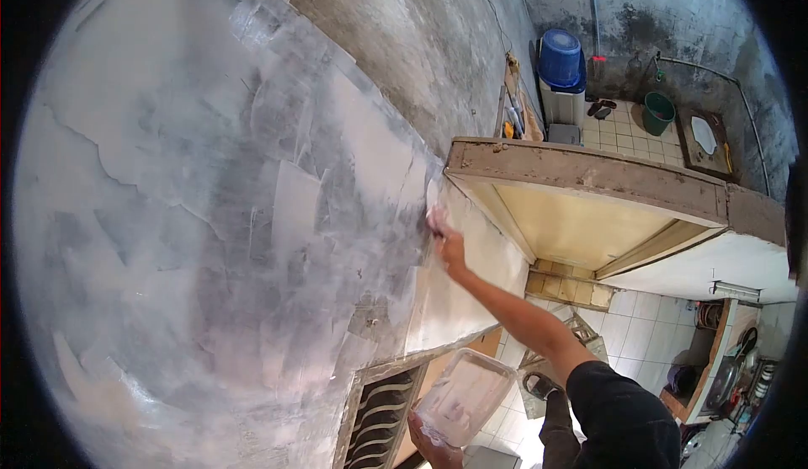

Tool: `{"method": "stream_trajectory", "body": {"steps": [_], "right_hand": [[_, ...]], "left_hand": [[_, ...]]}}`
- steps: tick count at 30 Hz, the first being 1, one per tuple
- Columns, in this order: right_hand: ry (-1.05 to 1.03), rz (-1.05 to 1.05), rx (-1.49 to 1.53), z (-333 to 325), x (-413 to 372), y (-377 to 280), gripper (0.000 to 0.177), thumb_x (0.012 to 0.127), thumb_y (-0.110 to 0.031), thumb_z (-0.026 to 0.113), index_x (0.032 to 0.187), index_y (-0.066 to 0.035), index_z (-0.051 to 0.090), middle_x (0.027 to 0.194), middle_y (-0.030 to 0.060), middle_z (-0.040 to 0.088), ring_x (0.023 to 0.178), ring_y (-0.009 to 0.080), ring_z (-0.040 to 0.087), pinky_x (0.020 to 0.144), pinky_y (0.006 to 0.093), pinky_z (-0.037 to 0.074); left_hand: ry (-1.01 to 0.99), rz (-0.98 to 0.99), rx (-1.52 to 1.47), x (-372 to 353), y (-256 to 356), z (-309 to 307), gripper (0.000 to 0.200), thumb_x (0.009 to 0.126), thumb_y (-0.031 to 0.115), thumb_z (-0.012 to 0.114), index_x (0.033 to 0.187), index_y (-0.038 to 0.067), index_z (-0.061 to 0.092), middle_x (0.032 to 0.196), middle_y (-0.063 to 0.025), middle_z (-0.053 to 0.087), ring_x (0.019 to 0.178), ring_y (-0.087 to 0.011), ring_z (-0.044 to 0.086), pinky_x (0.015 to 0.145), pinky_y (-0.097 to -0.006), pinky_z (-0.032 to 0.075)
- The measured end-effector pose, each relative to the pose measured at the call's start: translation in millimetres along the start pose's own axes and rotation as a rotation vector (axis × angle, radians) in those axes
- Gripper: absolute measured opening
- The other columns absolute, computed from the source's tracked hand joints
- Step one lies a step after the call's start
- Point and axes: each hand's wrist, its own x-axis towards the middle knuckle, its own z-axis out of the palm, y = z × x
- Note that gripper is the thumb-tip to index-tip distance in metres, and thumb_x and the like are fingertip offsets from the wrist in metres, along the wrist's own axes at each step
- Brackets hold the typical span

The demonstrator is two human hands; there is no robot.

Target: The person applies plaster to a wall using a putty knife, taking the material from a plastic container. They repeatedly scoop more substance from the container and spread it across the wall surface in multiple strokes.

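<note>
My right hand (pixel 451 250) reaches out at arm's length and presses a small putty blade (pixel 435 219) against the grey wall (pixel 210 216), next to the top corner of a door frame. The blade is smeared white. White putty covers much of the wall in patches. My left hand (pixel 431 445) is low in the view and grips a clear plastic tray (pixel 465 395) holding white putty. The tray sits in front of a vent grille (pixel 379 418) above the doorway.
A concrete ledge (pixel 589 174) juts out over the doorway just right of my right hand. Far below lie a tiled floor (pixel 648 343), a blue barrel (pixel 560 56), a green bucket (pixel 658 112) and a cluttered counter (pixel 724 376).
</note>
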Motion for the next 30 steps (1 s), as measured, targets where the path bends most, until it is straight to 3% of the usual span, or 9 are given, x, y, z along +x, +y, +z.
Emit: {"method": "stream_trajectory", "body": {"steps": [3, 5, 7, 10, 15, 19, 23, 25, 30], "right_hand": [[-0.175, -0.201, -0.208, -8.2, -46.8, 0.0, 0.054, 0.079, 0.016, 0.041, 0.13, 0.0, 0.047, 0.126, 0.0114, 0.055, 0.116, 0.0189, 0.051, 0.098, 0.0291, 0.037], [-0.278, -0.34, -0.058, -30.8, -52.7, 20.0, 0.048, 0.08, 0.011, 0.041, 0.126, 0.001, 0.051, 0.124, 0.0116, 0.057, 0.118, 0.0215, 0.051, 0.096, 0.0306, 0.039], [-0.165, -0.292, 0.051, -53.7, -33.1, 31.2, 0.042, 0.08, 0.005, 0.044, 0.121, 0.002, 0.055, 0.117, 0.0109, 0.06, 0.111, 0.0195, 0.055, 0.093, 0.0302, 0.041], [0.196, -0.293, -0.007, -48.4, 20.2, -33.3, 0.05, 0.072, 0.009, 0.037, 0.115, 0.0, 0.061, 0.093, 0.0074, 0.065, 0.086, 0.0113, 0.056, 0.077, 0.0226, 0.044], [-0.051, -0.115, -0.02, -11.9, 18.2, -21.1, 0.058, 0.068, 0.017, 0.04, 0.119, -0.004, 0.06, 0.112, 0.0091, 0.065, 0.096, 0.0128, 0.06, 0.083, 0.0207, 0.043], [-0.279, -0.336, -0.055, -16.8, -52.7, -42.4, 0.058, 0.068, 0.017, 0.039, 0.116, -0.007, 0.062, 0.116, 0.014, 0.062, 0.113, 0.0213, 0.057, 0.094, 0.0295, 0.044], [-0.081, -0.278, -0.091, -44.0, -12.5, -15.5, 0.053, 0.068, 0.017, 0.041, 0.112, -0.004, 0.062, 0.11, 0.017, 0.064, 0.106, 0.0179, 0.061, 0.09, 0.0271, 0.045], [0.099, -0.283, 0.004, -36.9, 24.7, -38.7, 0.061, 0.068, 0.016, 0.038, 0.122, -0.007, 0.057, 0.119, 0.0197, 0.058, 0.107, 0.0177, 0.059, 0.089, 0.0249, 0.043], [-0.129, -0.278, -0.138, -1.7, 3.2, -31.8, 0.07, 0.069, 0.016, 0.038, 0.135, -0.008, 0.042, 0.126, 0.0192, 0.053, 0.119, 0.0185, 0.051, 0.1, 0.0259, 0.035]], "left_hand": [[-0.029, -0.046, 0.006, 0.0, 1.2, 7.2, 0.072, 0.085, 0.06, 0.044, 0.129, 0.004, 0.042, 0.126, -0.0172, 0.048, 0.105, -0.0346, 0.052, 0.086, -0.0495, 0.044], [0.071, 0.009, -0.014, -9.1, 4.1, 26.3, 0.068, 0.087, 0.054, 0.046, 0.131, 0.003, 0.039, 0.128, -0.0155, 0.047, 0.109, -0.0332, 0.05, 0.091, -0.049, 0.043], [0.181, 0.074, -0.033, -5.7, 3.9, 30.2, 0.064, 0.089, 0.049, 0.048, 0.133, 0.003, 0.037, 0.129, -0.0138, 0.045, 0.113, -0.0318, 0.049, 0.095, -0.0486, 0.043], [-0.035, 0.025, 0.012, 7.7, -3.1, 16.2, 0.07, 0.085, 0.059, 0.044, 0.129, 0.003, 0.041, 0.124, -0.0178, 0.049, 0.105, -0.0347, 0.052, 0.086, -0.0491, 0.044], [-0.059, 0.083, 0.019, 5.7, 0.7, 23.9, 0.068, 0.087, 0.056, 0.043, 0.13, 0.003, 0.04, 0.124, -0.0179, 0.049, 0.105, -0.0351, 0.052, 0.086, -0.0501, 0.044], [-0.036, 0.034, -0.016, 11.4, -4.0, 21.9, 0.068, 0.087, 0.057, 0.043, 0.13, 0.003, 0.041, 0.123, -0.0178, 0.05, 0.105, -0.0355, 0.052, 0.086, -0.0506, 0.044], [-0.051, -0.006, -0.038, 13.8, -4.6, 26.1, 0.07, 0.086, 0.058, 0.042, 0.129, 0.003, 0.042, 0.124, -0.0173, 0.05, 0.103, -0.0342, 0.051, 0.084, -0.0497, 0.044], [-0.035, 0.006, -0.032, 11.7, -4.4, 23.2, 0.07, 0.086, 0.059, 0.042, 0.129, 0.003, 0.042, 0.124, -0.017, 0.05, 0.103, -0.0337, 0.051, 0.084, -0.0494, 0.044], [-0.055, 0.034, -0.018, 9.4, -4.4, 22.3, 0.071, 0.086, 0.06, 0.042, 0.129, 0.004, 0.042, 0.125, -0.0167, 0.05, 0.103, -0.0334, 0.05, 0.085, -0.0492, 0.043]]}}
